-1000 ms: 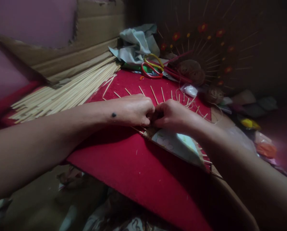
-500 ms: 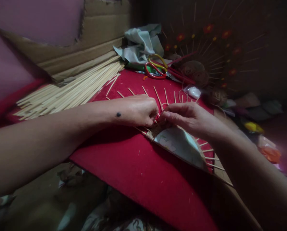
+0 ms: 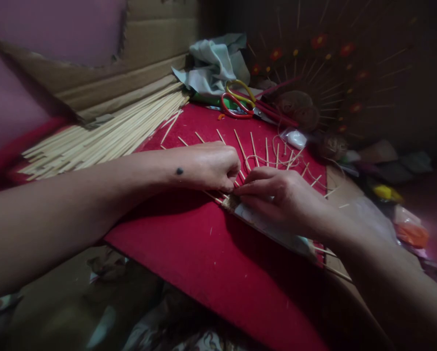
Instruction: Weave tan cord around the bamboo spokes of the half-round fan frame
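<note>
A half-round woven piece with pale floral cloth (image 3: 266, 222) lies on the red board, thin wooden sticks (image 3: 253, 148) fanning out from its curved edge. My left hand (image 3: 216, 168) is closed in a fist over the sticks at the left end, thumb and fingertips beside the woven twine rim (image 3: 230, 202). My right hand (image 3: 282, 195) has its fingers pinched together at that rim, close to my left fingertips, and covers much of the cloth. Loose twine (image 3: 266, 161) loops across the sticks beside my right hand. The fingertips' exact hold is hidden.
The red board (image 3: 204, 253) fills the middle. A pile of pale sticks (image 3: 109, 134) lies at left against cardboard (image 3: 160, 44). Scissors (image 3: 236, 105), crumpled cloth (image 3: 214, 63) and a small plastic packet (image 3: 295, 139) sit at the back. A twine ball (image 3: 331, 145) rests at right.
My right hand has moved down and slightly left, over the cloth and onto the rim. More of the loose twine shows across the sticks. My left hand stays nearly still.
</note>
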A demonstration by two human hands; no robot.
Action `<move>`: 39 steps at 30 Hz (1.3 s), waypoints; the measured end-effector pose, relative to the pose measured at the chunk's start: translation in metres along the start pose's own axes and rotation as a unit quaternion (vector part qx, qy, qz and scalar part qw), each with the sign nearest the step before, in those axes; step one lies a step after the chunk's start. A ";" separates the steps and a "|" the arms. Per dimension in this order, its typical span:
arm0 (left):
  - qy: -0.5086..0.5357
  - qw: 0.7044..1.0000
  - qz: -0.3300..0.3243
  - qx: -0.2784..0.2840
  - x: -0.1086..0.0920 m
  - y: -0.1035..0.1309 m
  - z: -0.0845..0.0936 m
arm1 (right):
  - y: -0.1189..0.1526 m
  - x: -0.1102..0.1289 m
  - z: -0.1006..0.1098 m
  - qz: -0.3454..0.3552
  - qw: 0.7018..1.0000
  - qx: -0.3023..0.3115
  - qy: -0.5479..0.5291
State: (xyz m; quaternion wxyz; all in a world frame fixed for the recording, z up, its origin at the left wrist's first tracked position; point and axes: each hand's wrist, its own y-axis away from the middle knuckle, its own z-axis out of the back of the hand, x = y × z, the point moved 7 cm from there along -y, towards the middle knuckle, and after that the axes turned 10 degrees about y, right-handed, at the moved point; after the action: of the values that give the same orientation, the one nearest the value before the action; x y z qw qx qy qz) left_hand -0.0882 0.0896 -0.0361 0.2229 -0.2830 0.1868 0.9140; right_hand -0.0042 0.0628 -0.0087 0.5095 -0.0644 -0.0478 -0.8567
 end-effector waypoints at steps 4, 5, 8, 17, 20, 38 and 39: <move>0.006 1.000 -0.009 0.010 0.000 0.001 0.000 | 0.000 0.003 -0.001 0.012 1.000 0.005 0.016; 0.008 1.000 -0.011 0.014 0.001 0.001 0.000 | 0.000 0.003 -0.002 0.013 1.000 0.007 0.019; 0.012 1.000 -0.015 0.024 0.002 0.002 0.001 | -0.001 0.005 -0.002 0.010 1.000 0.014 0.023; -0.011 0.999 -0.031 0.008 0.002 0.001 0.001 | -0.001 0.003 -0.003 -0.005 1.000 0.020 0.006; -0.018 0.999 -0.033 -0.001 0.001 0.000 0.001 | 0.000 0.000 -0.001 -0.018 0.999 0.022 -0.019; -0.021 0.998 -0.058 -0.014 0.005 0.004 0.017 | 0.102 -0.015 0.044 -0.381 0.855 -0.291 -0.195; -0.026 0.998 -0.061 -0.022 0.005 0.004 0.020 | 0.107 -0.014 0.028 -0.399 0.833 -0.261 -0.281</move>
State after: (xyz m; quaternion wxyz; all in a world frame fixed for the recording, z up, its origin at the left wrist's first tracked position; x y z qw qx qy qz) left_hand -0.1032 0.0971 -0.0227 0.2765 -0.2743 0.1436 0.9098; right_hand 0.0980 0.0285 0.0187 0.0517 -0.4084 0.0153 -0.9112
